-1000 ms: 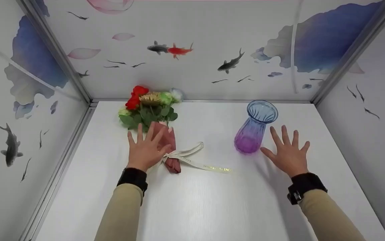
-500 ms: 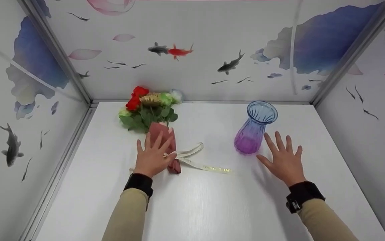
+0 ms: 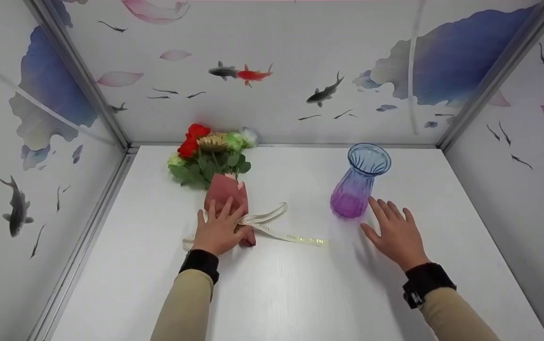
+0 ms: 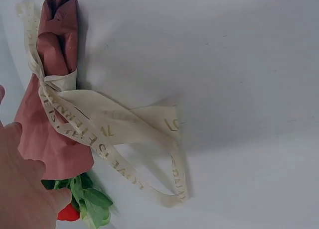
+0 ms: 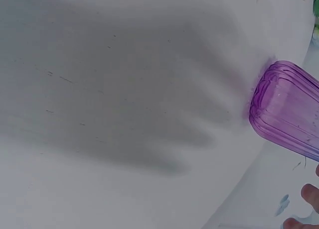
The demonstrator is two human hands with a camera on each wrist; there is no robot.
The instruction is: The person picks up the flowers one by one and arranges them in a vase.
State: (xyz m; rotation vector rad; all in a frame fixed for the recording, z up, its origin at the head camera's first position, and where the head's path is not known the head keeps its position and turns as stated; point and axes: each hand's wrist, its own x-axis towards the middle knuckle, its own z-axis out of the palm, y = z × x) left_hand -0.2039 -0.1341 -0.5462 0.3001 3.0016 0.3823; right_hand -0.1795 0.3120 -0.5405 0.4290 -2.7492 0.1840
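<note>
A bouquet (image 3: 211,163) of red, yellow, green and pale artificial-looking flowers lies on the table at the left, its stems in dusky pink wrapping paper (image 3: 222,187). Around the wrapping is tied a cream ribbon (image 4: 94,132) with gold lettering. My left hand (image 3: 219,231) is over the lower wrapping with fingers spread; whether it touches the paper I cannot tell. A glass vase (image 3: 352,189), blue at the rim and purple at the base, stands at the right. My right hand (image 3: 398,237) is just right of the vase base, fingers extended, holding nothing; only fingertips (image 5: 310,193) show in the right wrist view.
The white table (image 3: 281,289) is closed in by a back wall (image 3: 290,47) and side walls printed with fish, petals and blue leaves. Metal strips run along the corners. One loose ribbon end stretches right from the bouquet toward the vase.
My left hand has moved right and toward me, from beside the wrapping to over its lower part. My right hand has drifted left and toward me, its fingers drawing closer together. Bouquet and vase stay put.
</note>
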